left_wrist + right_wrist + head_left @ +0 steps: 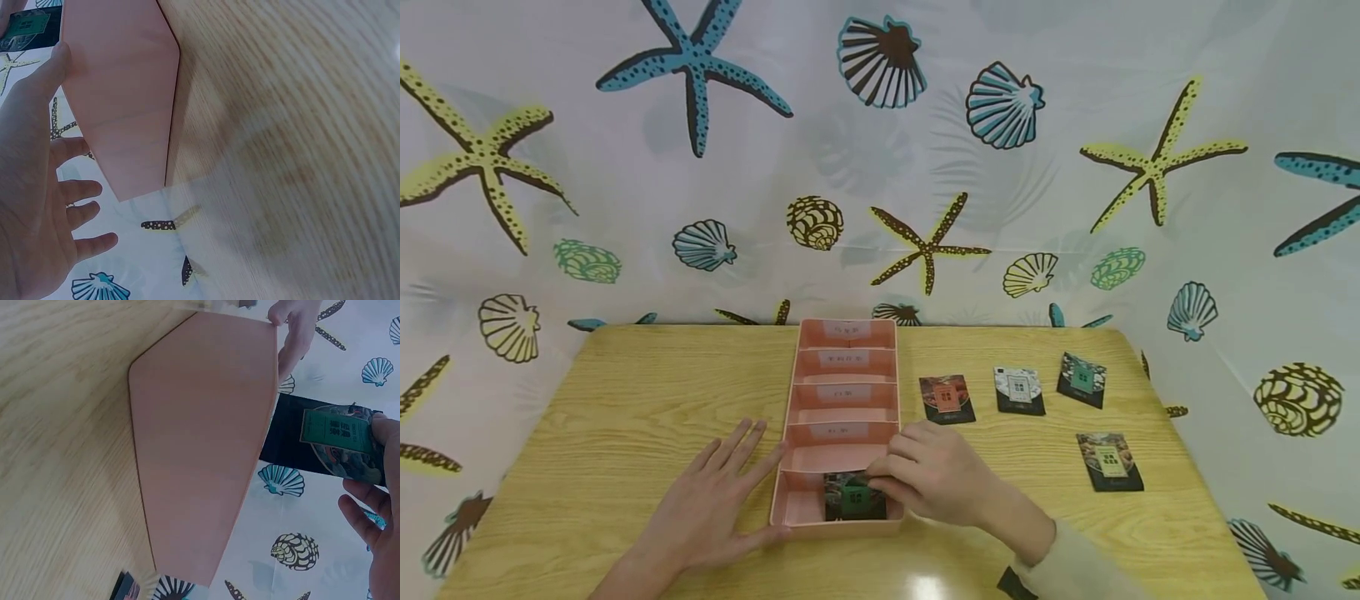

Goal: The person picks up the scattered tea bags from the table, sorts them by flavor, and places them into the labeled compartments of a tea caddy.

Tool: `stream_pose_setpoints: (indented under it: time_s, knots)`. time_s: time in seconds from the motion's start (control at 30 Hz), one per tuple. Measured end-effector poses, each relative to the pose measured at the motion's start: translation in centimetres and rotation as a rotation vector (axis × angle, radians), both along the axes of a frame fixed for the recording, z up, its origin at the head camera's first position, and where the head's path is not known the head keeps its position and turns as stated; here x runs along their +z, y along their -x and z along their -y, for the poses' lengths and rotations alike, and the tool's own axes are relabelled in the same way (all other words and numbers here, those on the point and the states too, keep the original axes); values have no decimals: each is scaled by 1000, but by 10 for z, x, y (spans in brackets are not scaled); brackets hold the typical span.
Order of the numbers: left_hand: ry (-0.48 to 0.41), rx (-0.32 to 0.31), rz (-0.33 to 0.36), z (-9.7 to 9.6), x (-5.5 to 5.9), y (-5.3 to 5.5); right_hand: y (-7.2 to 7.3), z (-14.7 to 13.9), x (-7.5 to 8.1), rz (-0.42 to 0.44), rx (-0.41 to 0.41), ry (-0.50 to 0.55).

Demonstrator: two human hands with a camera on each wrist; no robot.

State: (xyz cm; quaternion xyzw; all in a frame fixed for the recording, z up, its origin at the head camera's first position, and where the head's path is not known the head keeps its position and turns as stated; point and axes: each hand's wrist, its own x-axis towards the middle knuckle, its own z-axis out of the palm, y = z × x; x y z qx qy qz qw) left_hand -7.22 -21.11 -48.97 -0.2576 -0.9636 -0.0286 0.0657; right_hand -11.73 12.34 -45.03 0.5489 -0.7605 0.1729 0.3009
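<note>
A pink box (842,527) with a row of labelled compartments stands on the table, its long side running away from me. My right hand (928,475) pinches a black tea sachet (854,502) with a green label by its upper edge. In the head view the sachet overlaps the nearest compartment; the right wrist view shows its lower end hidden behind the rim of the box wall (200,444). Along the box's left side lies my left hand (703,504), fingers straight and spread. Its thumb (57,69) touches the rim at the near corner.
Right of the box lie an orange-labelled sachet (947,400), a white-labelled one (1019,391), another green-labelled one (1082,380) and a yellow-labelled one (1109,462). A dark corner (1017,585) shows at the bottom edge. Behind the wooden table (662,375) hangs a shell-patterned cloth (760,158).
</note>
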Motion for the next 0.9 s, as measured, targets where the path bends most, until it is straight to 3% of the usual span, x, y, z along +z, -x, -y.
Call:
stream_pose_setpoints:
  time_s: [0.23,0.43,0.7,0.9]
  knots:
    - [4,3,9,0,1,0,-2,12,-1,-13,26,-15]
    - [2,3,20,0,1,-1,-1,16,-15,12,14,-101]
    - [-10,-1,5,0,-1,-1,-1,15,-30,105,-30,-208]
    - [-8,-1,-1,1,-2,-1,5,5,-25,128,-50,-216]
